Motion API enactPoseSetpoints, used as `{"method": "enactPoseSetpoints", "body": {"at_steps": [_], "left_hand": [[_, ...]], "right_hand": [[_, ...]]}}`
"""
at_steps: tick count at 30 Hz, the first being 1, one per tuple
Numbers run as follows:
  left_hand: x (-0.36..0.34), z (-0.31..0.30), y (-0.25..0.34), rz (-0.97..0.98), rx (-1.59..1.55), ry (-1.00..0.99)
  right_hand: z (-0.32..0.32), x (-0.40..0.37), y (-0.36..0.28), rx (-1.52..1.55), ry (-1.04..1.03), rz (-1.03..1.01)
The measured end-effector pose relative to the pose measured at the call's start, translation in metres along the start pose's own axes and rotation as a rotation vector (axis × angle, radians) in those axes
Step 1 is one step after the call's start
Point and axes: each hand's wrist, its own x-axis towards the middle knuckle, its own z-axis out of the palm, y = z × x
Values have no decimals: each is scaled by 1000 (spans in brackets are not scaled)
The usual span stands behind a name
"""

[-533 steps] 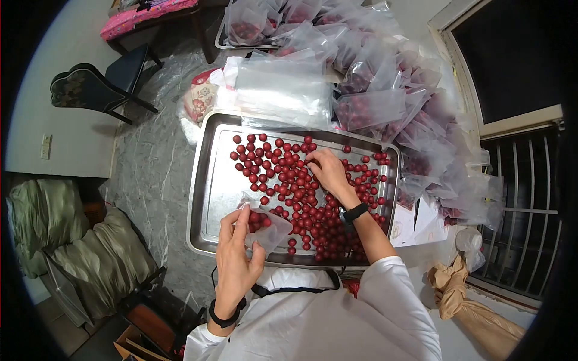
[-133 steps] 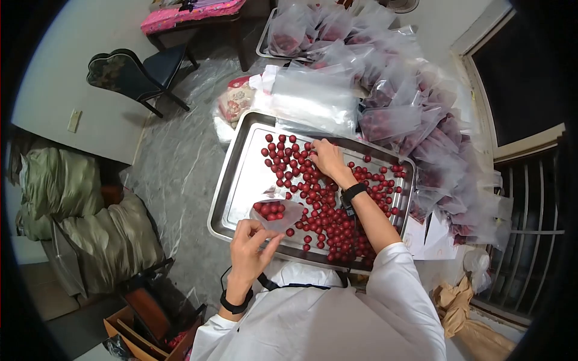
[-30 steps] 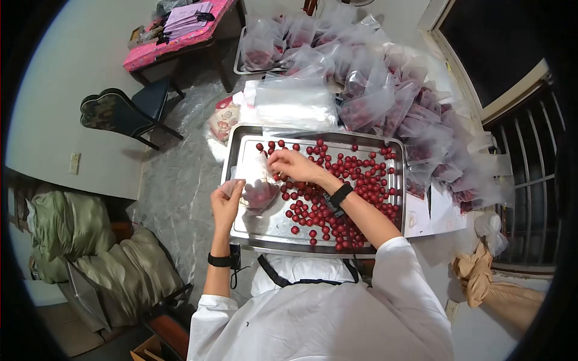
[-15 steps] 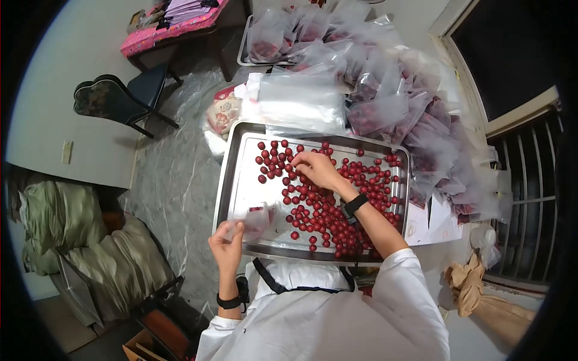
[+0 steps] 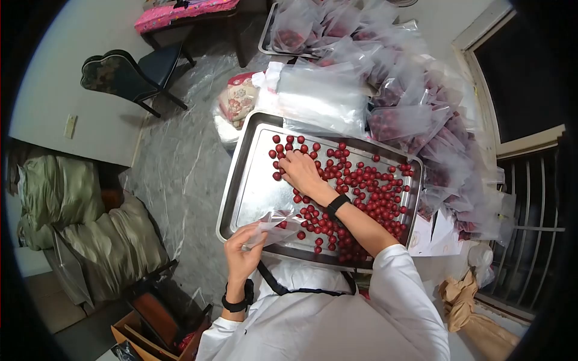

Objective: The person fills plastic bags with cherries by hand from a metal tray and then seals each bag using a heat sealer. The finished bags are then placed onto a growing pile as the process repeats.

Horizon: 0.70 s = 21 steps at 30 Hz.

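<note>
A steel tray (image 5: 244, 201) lies before me, strewn with small round dark-red balls (image 5: 376, 198) that look like fruits. My left hand (image 5: 243, 251) is closed on the rim of a clear plastic bag (image 5: 276, 228) at the tray's near left edge. The bag's mouth faces the tray, and some red shows in it. My right hand (image 5: 302, 175) reaches down among the balls at the tray's upper left. Its fingers are curled and pressed together; what lies under them is hidden.
A stack of flat clear bags (image 5: 322, 99) rests against the tray's far edge. Many filled bags (image 5: 415, 114) are heaped behind and to the right. A dark chair (image 5: 129, 75) stands at the left, near a table with a pink cover (image 5: 180, 15). White paper (image 5: 435, 234) lies right of the tray.
My right hand has moved left over the balls, and fewer lie at the tray's upper left. My left hand has brought the bag nearer the balls. The view has shifted slightly.
</note>
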Motion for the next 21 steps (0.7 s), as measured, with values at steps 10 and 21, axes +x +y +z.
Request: {"method": "enactPoseSetpoints", "body": {"at_steps": [10, 21], "left_hand": [[-1, 4, -13, 100, 12, -54], [4, 2, -6, 46, -8, -64]], "right_hand": [[-17, 3, -6, -38, 13, 33], [-199, -25, -106, 1006, -523, 58]]}}
